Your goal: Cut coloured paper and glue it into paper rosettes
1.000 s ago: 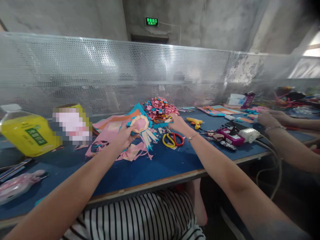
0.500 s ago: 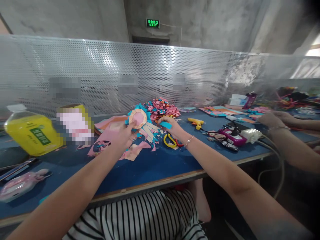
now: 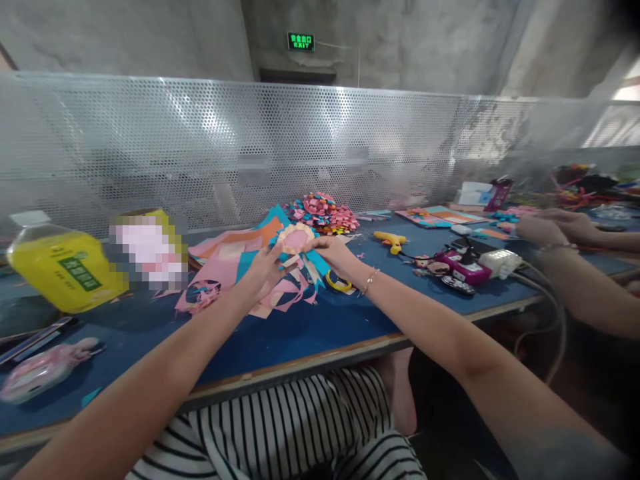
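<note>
My left hand (image 3: pixel 267 267) is closed on the left edge of a paper rosette (image 3: pixel 295 239), which has a pink centre, a cream scalloped ring and blue paper behind. At the rosette's right edge, my right hand (image 3: pixel 336 255) pinches with thumb and fingers; whether a separate blue piece is in that pinch I cannot tell. Blue and cream paper tails hang below between the hands. Under my right hand lie yellow-handled scissors (image 3: pixel 339 283), partly hidden. Pink, orange and blue paper sheets and scraps (image 3: pixel 220 267) spread beneath and left of my left hand.
Behind my hands is a heap of paper flowers (image 3: pixel 323 212). A yellow glue gun (image 3: pixel 390 240) and a purple power strip (image 3: pixel 465 268) lie to the right, near a co-worker's hands (image 3: pixel 545 230). A yellow-filled jug (image 3: pixel 65 267) stands left. A perforated metal screen (image 3: pixel 300 147) runs behind.
The rosette has moved right and tilted flatter. My right hand has come against its edge; the blue strip it held apart no longer shows separately. The scissors' red handle is now hidden.
</note>
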`<state>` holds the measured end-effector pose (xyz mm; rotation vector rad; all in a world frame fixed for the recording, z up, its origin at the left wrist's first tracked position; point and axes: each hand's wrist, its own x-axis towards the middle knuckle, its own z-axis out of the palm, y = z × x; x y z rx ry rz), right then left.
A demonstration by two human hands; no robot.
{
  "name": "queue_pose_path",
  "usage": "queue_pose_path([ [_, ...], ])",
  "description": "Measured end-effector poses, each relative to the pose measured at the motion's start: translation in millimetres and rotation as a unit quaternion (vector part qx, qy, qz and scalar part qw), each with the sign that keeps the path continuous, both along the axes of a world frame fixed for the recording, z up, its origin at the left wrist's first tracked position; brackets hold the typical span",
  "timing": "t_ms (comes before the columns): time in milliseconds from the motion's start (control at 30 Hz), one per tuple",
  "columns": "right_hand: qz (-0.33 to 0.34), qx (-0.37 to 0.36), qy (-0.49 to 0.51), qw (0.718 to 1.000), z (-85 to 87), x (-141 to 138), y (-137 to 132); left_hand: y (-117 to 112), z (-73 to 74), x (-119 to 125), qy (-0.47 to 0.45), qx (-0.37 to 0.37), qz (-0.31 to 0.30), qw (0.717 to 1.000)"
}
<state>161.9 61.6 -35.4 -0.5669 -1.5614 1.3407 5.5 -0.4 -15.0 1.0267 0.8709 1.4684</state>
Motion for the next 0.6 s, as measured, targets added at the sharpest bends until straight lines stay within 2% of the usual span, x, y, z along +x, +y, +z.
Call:
queue_pose_path([
  [100, -0.037, -0.010, 0.050, 0.998, 2.1, 3.6, 2.4, -1.7, -4.2, -0.5, 0.047, -0.050, -0.066, 0.995],
  [233, -0.059, -0.017, 0.111, 0.992, 7.3, 3.4, -2.9, -6.8, -11.1, 6.9, 0.219, -0.041, -0.123, 0.967],
  [367, -0.061, 0.002, 0.143, 0.988, 11.3, -1.1, -11.1, -8.1, -15.9, 15.9, 0.336, -0.042, -0.106, 0.935],
  [467, -0.069, 0.006, 0.166, 0.984, 14.7, 0.2, -12.6, -5.8, -13.4, 13.3, 0.338, -0.041, -0.081, 0.937],
  [600, -0.078, 0.005, 0.198, 0.977, 17.5, 6.2, -9.1, -0.9, -1.2, -5.3, 0.336, -0.010, -0.062, 0.940],
])
